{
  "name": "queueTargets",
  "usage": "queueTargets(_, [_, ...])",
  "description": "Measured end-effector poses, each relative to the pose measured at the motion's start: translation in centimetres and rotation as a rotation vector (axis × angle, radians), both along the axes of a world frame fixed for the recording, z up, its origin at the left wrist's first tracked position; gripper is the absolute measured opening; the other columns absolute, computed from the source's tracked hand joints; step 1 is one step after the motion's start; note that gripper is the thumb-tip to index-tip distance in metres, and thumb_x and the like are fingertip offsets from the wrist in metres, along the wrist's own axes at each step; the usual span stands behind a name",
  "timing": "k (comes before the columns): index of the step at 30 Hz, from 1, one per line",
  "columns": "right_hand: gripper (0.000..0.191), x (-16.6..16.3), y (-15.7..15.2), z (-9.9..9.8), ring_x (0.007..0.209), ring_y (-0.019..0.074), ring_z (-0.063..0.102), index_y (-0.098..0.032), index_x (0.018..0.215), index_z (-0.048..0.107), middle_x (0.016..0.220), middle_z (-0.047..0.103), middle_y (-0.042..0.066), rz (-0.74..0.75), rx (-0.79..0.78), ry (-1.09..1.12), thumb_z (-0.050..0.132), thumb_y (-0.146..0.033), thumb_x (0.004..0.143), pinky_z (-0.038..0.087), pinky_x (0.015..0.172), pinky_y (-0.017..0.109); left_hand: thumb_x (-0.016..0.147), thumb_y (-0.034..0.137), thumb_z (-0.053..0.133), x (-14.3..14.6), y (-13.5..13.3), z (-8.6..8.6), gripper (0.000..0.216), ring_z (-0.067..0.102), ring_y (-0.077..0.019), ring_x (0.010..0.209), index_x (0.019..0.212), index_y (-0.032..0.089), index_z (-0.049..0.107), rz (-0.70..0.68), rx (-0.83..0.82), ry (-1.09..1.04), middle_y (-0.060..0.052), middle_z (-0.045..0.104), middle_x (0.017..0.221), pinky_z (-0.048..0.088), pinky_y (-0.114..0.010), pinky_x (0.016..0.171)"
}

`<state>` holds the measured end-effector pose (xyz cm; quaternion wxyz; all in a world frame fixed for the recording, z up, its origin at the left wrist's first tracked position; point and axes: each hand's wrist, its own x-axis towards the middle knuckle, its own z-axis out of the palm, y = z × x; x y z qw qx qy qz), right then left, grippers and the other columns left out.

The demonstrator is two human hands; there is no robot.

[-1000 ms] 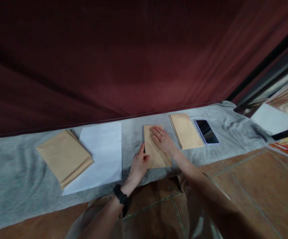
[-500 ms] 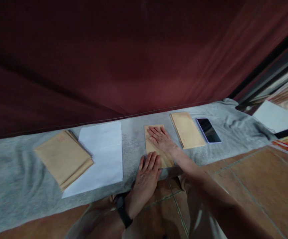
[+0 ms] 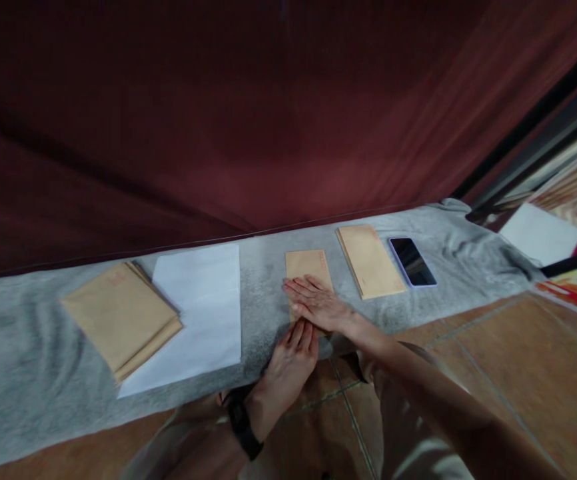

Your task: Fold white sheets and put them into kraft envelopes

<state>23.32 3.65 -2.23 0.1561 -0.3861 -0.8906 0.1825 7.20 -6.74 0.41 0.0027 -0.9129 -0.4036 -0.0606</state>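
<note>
A single tan envelope lies in the middle of the grey cloth. My right hand lies flat on its near half, fingers stretched out and pointing left. My left hand, with a black wrist band, rests open just below it at the envelope's near end, fingers pointing up and touching the right hand.
A stack of tan envelopes and a white sheet lie to the left. Another tan envelope stack and a dark phone lie to the right. A dark red curtain hangs behind. Brown tiled floor lies in front.
My right hand has slid from the envelope's far half down to its near half. My left hand moved from the envelope's left edge to its near end.
</note>
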Motion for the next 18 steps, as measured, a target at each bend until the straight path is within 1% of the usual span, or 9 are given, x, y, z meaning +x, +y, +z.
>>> queueTargets(5, [0.050, 0.3, -1.3, 0.4, 0.149, 0.0141, 0.033, -0.028, 0.155, 0.038, 0.160, 0.039, 0.001, 0.030, -0.088, 0.055, 0.032, -0.044, 0.108, 0.014, 0.129, 0.042, 0.086, 0.000, 0.049, -0.5, 0.2, 0.5, 0.043, 0.062, -0.0295, 0.122, 0.124, 0.013, 0.062, -0.005, 0.033, 0.040, -0.017, 0.068, 0.126, 0.052, -0.044, 0.101])
queueTargets(9, [0.048, 0.6, -2.2, 0.9, 0.148, 0.0121, 0.037, -0.029, 0.152, 0.043, 0.157, 0.044, -0.001, 0.046, -0.177, 0.098, 0.026, -0.041, 0.109, 0.016, 0.129, 0.042, 0.087, -0.001, 0.048, -0.9, 0.6, 0.4, 0.044, 0.058, -0.0295, 0.124, 0.126, 0.015, 0.059, -0.054, 0.004, 0.015, -0.015, 0.066, 0.126, 0.052, -0.044, 0.098])
queueTargets(12, [0.047, 0.8, -3.2, 1.3, 0.147, 0.0117, 0.038, -0.030, 0.150, 0.046, 0.157, 0.045, -0.002, 0.040, -0.193, 0.125, 0.024, -0.039, 0.109, 0.017, 0.129, 0.043, 0.088, 0.001, 0.047, -1.5, 0.9, 0.5, 0.042, 0.059, -0.0286, 0.122, 0.126, 0.015, 0.059, -0.079, -0.050, -0.044, -0.014, 0.066, 0.126, 0.051, -0.043, 0.098])
queueTargets(13, [0.047, 0.9, -3.5, 1.3, 0.147, 0.0119, 0.037, -0.030, 0.150, 0.046, 0.157, 0.045, -0.002, 0.039, -0.190, 0.122, 0.023, -0.038, 0.109, 0.017, 0.129, 0.043, 0.089, 0.003, 0.047, -1.7, 1.0, 0.6, 0.039, 0.060, -0.0278, 0.119, 0.123, 0.016, 0.061, -0.084, -0.086, -0.074, -0.013, 0.067, 0.123, 0.050, -0.042, 0.097])
queueTargets(15, [0.047, 1.2, -4.3, 1.3, 0.148, 0.0122, 0.037, -0.029, 0.151, 0.044, 0.157, 0.044, -0.001, 0.040, -0.171, 0.105, 0.023, -0.037, 0.109, 0.016, 0.129, 0.044, 0.091, 0.008, 0.048, -2.1, 1.3, 1.0, 0.028, 0.064, -0.0258, 0.108, 0.111, 0.018, 0.065, -0.069, -0.167, -0.147, -0.011, 0.069, 0.111, 0.050, -0.040, 0.093])
queueTargets(18, [0.048, 1.4, -5.5, 1.3, 0.148, 0.0129, 0.035, -0.027, 0.155, 0.037, 0.158, 0.042, 0.000, 0.062, -0.113, 0.093, 0.027, -0.037, 0.109, 0.015, 0.129, 0.043, 0.090, 0.013, 0.051, -2.6, 1.9, 1.8, 0.017, 0.065, -0.0235, 0.092, 0.089, 0.021, 0.066, 0.039, -0.234, -0.255, -0.008, 0.069, 0.092, 0.050, -0.038, 0.086])
